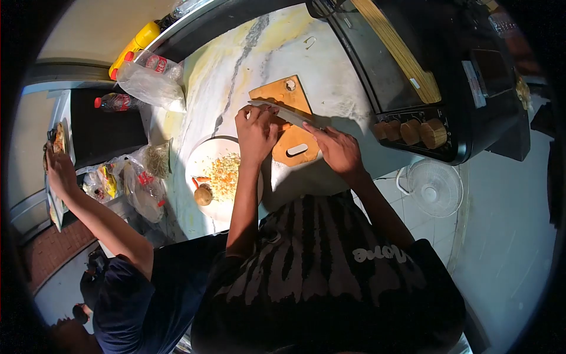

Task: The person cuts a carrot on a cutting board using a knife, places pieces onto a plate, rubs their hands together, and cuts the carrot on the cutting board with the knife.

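Note:
My right hand [339, 150] grips a knife [283, 112] by its handle. The blade lies slantwise across a wooden cutting board [293, 139], its tip pointing to the upper left. With fingers bent, my left hand [257, 131] is at the board's left side, close to the blade. What its fingertips press on is mostly hidden. A small orange piece [285, 126] shows between my hands on the board. Left of my left forearm, a round pale plate [193, 166] bears finely chopped white and orange vegetables [224, 178], red chilies [200, 179] and a brown round item [203, 194].
A black oven [424, 100] with wooden knobs stands at the right. Plastic bags [147, 88], soda bottles [115, 102] and a yellow bottle [141, 38] sit at the left. Another person's hand [61, 171] reaches out at far left. A white fan [435, 187] is below right.

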Demonstrator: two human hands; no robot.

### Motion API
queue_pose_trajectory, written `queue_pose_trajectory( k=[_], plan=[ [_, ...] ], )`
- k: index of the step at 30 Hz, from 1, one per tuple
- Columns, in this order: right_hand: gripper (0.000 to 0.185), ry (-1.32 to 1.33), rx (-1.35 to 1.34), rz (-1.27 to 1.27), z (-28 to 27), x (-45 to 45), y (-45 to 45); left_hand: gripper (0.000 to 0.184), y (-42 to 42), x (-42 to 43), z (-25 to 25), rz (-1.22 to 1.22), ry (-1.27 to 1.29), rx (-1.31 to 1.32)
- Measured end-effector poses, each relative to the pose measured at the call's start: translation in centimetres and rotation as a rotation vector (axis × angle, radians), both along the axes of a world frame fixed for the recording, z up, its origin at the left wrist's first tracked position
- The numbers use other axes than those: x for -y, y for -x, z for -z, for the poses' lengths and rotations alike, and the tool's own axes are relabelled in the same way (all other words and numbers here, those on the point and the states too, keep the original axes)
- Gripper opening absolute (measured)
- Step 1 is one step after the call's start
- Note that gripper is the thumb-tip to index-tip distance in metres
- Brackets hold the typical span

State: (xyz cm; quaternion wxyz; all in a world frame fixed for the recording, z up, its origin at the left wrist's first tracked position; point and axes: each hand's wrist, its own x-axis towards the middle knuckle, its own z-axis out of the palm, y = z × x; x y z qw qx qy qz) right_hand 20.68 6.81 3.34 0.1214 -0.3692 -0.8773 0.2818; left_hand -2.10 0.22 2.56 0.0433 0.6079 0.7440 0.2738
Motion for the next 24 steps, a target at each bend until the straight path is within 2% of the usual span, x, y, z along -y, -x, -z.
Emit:
queue_pose_trajectory(
  k=[3, 6, 10, 12, 14, 17, 19, 24],
  plan=[
    [0.047, -0.045, -0.015, 0.013, 0.2, 0.0, -0.3, 0.043, 0.1, -0.2, 0.2, 0.0, 0.028, 0.008],
    [0.047, -0.067, -0.062, 0.0, 0.3, 0.1, -0.6, 0.046, 0.7, -0.3, 0.8, 0.009, 0.04, -0.118],
    [0.038, 0.123, -0.137, 0.047, -0.3, 0.2, -1.1, 0.046, 0.8, -0.5, 0.4, -0.125, -0.081, 0.04],
    [0.034, 0.169, -0.136, 0.074, -0.2, 0.2, -1.3, 0.041, 0.7, -0.7, 0.5, -0.285, -0.172, 0.293],
    [0.023, 0.185, -0.238, 0.158, 0.9, 0.1, -1.7, 0.037, 1.0, -1.0, 1.2, -0.313, -0.226, 0.31],
    [0.02, 0.221, -0.189, 0.191, 0.8, -0.6, -2.9, 0.036, 1.6, -1.1, 2.5, -0.333, -0.083, 0.417],
    [0.02, 0.248, -0.127, 0.182, 0.3, -1.2, -3.4, 0.036, 1.5, -1.4, 1.6, -0.269, 0.066, 0.287],
    [0.023, 0.288, 0.027, 0.179, 0.0, -1.7, -4.3, 0.033, 1.4, -2.0, 1.7, -0.257, 0.08, 0.254]
  ],
)
